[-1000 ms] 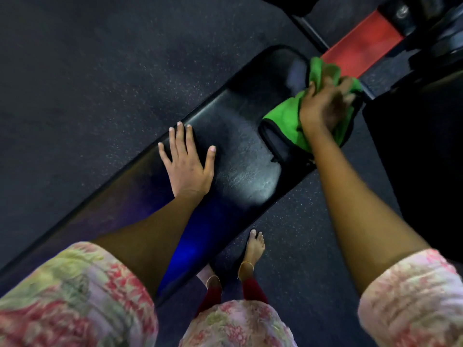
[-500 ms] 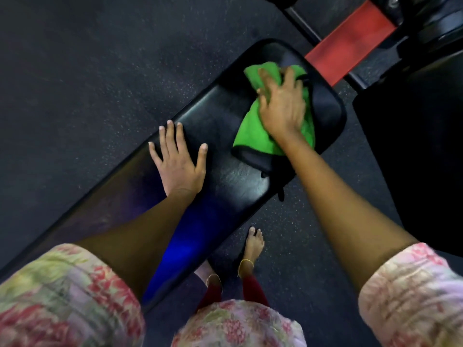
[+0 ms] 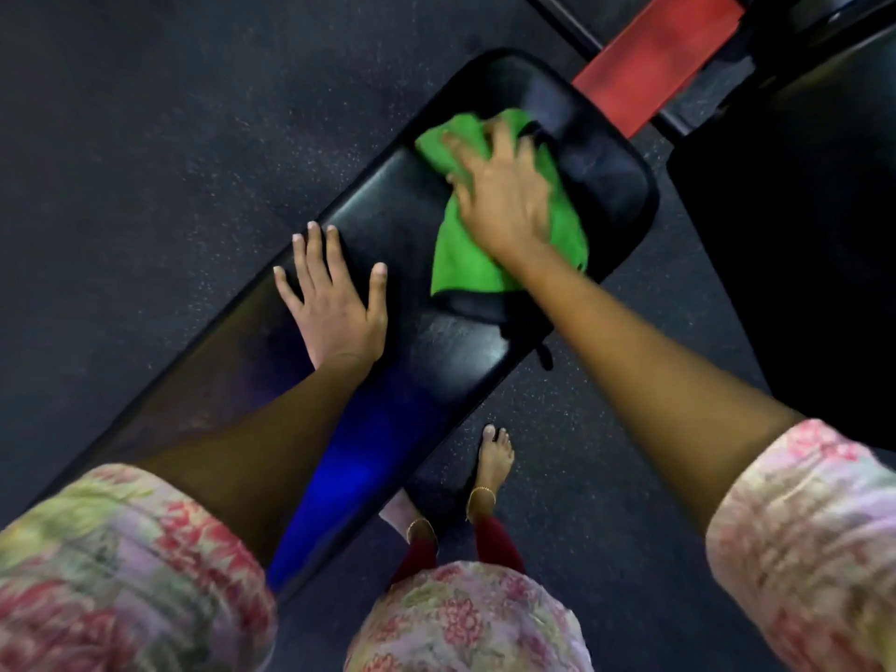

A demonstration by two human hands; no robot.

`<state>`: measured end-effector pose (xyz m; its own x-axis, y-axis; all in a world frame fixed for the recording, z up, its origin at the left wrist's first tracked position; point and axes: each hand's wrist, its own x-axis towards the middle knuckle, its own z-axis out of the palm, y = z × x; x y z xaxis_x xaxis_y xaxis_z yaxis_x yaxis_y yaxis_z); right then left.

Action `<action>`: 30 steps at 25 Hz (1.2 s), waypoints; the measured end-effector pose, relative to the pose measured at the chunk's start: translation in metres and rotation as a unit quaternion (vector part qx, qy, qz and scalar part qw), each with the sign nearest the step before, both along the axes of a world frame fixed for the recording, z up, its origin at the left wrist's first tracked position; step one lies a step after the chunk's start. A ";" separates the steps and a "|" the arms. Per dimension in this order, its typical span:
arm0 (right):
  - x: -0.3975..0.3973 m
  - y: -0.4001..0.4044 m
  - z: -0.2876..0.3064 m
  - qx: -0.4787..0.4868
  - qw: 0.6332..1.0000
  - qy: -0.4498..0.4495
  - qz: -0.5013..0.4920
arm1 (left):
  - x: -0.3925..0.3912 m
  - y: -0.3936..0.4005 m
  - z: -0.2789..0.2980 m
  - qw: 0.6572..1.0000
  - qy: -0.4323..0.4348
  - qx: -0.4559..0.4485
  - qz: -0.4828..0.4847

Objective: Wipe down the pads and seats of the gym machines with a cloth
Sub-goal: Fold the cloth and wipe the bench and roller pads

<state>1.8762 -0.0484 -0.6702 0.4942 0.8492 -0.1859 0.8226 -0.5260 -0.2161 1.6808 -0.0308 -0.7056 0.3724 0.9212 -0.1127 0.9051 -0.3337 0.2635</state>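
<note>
1. Green microfibre cloth (image 3: 458, 264), bunched and folded with a dark trim along its lower edge, lies right of centre in the frame on the far half of the long black vinyl bench pad (image 3: 402, 225). I read it as light, limp and easily rucked; it will fold under itself if pushed from one edge.
2. Right hand (image 3: 504, 201) lies flat on top of the cloth, fingers spread and pressing down, not pinching. It is motion-blurred, so I cannot tell whether the thumb hooks an edge.
3. Left hand (image 3: 334, 303) rests palm-down on the bare pad at centre frame, fingers straight and splayed, holding nothing; I judge it a brace.
4. Pad looks firm, smooth and glossy, likely slick under the cloth. It runs diagonally from lower left to upper right, ending near a red metal frame bar (image 3: 659, 55).
5. Best hold, I judge: a broad palm over the middle of the cloth, keeping the loose lower trim from dragging off the pad's near edge.
6. Bare feet (image 3: 494, 458) stand on dark speckled floor (image 3: 145, 138) at lower centre.
</note>
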 end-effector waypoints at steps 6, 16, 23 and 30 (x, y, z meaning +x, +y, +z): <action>0.003 -0.063 -0.004 0.015 0.957 0.015 -0.288 | 0.001 0.000 0.000 1.000 -0.002 -0.010 -0.003; 0.007 -0.021 -0.005 0.003 0.998 -0.018 -0.056 | 0.002 0.000 -0.001 1.000 -0.002 -0.002 -0.003; -0.068 -0.083 -0.010 0.052 0.987 0.004 -0.150 | 0.001 0.000 0.000 1.000 0.004 -0.007 -0.004; 0.056 -0.080 -0.003 0.042 0.996 -0.030 -0.066 | 0.001 0.000 -0.001 1.000 0.004 0.001 -0.006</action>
